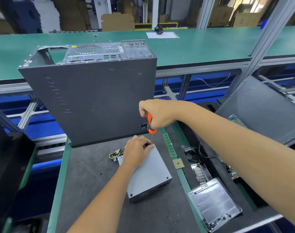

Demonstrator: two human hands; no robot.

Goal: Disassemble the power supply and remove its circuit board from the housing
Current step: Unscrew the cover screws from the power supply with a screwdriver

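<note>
A grey metal power supply [151,175] lies on the dark mat, its vented end toward me and a bundle of coloured cables [115,153] leaving its far left corner. My left hand [136,151] rests on the far end of its lid, fingers curled at the far edge around the screwdriver's shaft. My right hand [156,113] grips the orange handle of a screwdriver [151,125] held upright, its thin shaft reaching down to the housing's far right corner. The circuit board is hidden inside the housing.
A dark grey computer case [93,98] stands right behind the power supply. Right of the mat lie a green memory stick [170,146], a processor chip [178,163], a heatsink [200,172], a clear lidded screw box [214,202], a circuit board [237,121] and a side panel [261,111].
</note>
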